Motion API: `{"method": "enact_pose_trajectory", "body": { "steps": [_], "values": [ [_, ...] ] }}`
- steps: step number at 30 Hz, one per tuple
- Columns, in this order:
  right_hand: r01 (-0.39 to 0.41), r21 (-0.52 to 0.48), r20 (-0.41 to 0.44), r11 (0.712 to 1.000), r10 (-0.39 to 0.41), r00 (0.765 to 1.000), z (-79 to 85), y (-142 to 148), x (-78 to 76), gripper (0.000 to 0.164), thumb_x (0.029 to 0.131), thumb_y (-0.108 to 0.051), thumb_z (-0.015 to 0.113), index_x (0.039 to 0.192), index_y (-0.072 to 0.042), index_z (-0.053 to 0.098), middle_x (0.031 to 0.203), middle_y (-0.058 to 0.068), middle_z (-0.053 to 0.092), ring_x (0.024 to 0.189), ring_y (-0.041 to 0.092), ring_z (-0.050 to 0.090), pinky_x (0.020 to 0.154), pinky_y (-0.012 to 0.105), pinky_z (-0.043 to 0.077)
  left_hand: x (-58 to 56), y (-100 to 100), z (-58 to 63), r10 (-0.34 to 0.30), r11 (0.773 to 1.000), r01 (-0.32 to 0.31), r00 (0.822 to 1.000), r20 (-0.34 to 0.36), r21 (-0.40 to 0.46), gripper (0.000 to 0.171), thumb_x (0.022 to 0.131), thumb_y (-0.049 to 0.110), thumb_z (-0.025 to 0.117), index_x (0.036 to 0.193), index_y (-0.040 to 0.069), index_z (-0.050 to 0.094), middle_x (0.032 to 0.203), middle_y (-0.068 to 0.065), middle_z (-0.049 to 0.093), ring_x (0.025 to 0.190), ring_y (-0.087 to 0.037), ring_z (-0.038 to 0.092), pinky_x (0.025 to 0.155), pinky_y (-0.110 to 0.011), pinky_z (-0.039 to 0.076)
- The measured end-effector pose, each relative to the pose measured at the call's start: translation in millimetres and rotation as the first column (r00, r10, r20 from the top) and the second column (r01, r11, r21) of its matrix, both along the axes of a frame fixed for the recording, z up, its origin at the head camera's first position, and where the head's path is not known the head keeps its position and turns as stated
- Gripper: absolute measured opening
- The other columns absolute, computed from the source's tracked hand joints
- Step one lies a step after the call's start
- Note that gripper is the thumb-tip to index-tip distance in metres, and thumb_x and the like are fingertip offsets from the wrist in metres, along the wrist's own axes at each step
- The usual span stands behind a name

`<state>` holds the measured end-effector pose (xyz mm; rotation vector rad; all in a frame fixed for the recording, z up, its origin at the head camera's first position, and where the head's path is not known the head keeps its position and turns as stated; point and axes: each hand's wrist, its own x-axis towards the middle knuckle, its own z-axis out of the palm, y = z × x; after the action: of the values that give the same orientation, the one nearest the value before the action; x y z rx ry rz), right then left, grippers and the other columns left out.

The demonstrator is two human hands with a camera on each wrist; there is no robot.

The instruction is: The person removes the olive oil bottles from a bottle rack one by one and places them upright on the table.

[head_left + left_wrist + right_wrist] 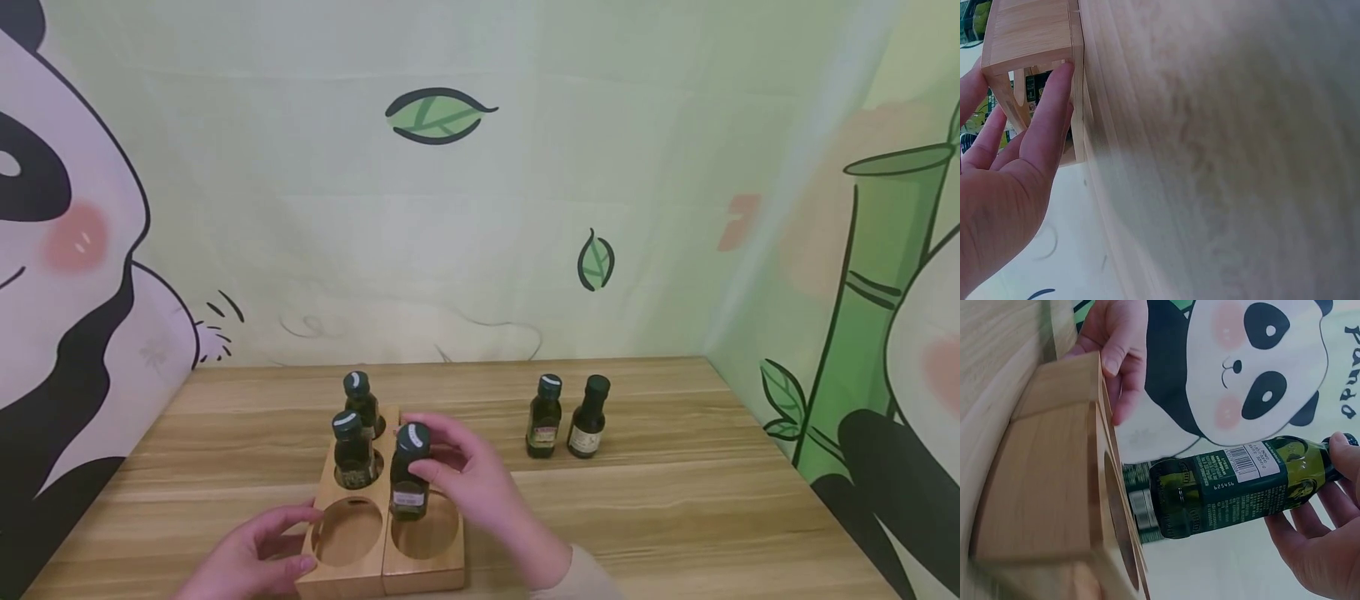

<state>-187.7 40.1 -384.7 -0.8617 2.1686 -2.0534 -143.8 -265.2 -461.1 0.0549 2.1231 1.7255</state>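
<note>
My right hand (480, 487) pinches a dark green glass bottle (409, 487) near its neck, thumb on one side and fingers on the other. The bottle is upright over the front right round hole of a wooden bottle holder (423, 577); its base shows close to the holes in the right wrist view, where its printed label (1247, 469) faces the camera. My left hand (251, 550) grips the holder's front left corner, thumb in front and fingers along the side. Two similar bottles stand in the left row, one nearer (352, 454) and one farther (362, 400). My right hand partly hides the right row.
Two more dark bottles stand on the wooden table (675, 517) to the right, one with a straighter body (544, 421) and one with a slim neck (588, 425). A printed cloth backdrop (480, 208) with pandas and leaves rises behind the table and at both sides.
</note>
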Motion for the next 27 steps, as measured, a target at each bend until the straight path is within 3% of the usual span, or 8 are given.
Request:
{"method": "enact_pose_trajectory", "body": {
  "steps": [8,13,27],
  "values": [
    [0.033,-0.041,-0.052,0.999,-0.035,0.998,-3.6,26.3,-3.5,0.049,0.088,-0.003,0.071,0.135,-0.01,0.059,0.129,0.013,0.064,0.114,0.025,0.063,0.096,0.035,0.052,2.4,1.2,0.3,-0.014,0.999,0.015,0.999,-0.031,0.029,0.068,0.09,0.017,0.074,0.146,-0.002,0.041,0.149,-0.039,0.029,0.122,-0.051,0.05,0.079,-0.051,0.058],
    [0.065,-0.062,-0.089,0.996,-0.07,0.994,-1.7,40.6,-3.6,0.047,0.088,-0.002,0.071,0.133,-0.007,0.06,0.127,0.011,0.066,0.115,0.023,0.062,0.096,0.037,0.052,2.1,0.8,0.0,-0.028,0.999,0.029,0.998,-0.059,0.022,0.068,0.091,0.015,0.073,0.147,-0.003,0.039,0.15,-0.039,0.025,0.121,-0.05,0.052,0.079,-0.05,0.058],
    [0.123,-0.057,-0.149,0.991,-0.13,0.98,-7.4,68.2,-5.4,0.047,0.087,0.001,0.07,0.133,-0.004,0.059,0.125,0.012,0.067,0.115,0.02,0.063,0.095,0.038,0.053,-1.2,3.3,2.6,-0.008,1.0,0.008,0.999,-0.04,0.005,0.071,0.091,0.02,0.074,0.15,0.002,0.039,0.155,-0.032,0.022,0.123,-0.048,0.052,0.08,-0.048,0.058]
  ]
}}
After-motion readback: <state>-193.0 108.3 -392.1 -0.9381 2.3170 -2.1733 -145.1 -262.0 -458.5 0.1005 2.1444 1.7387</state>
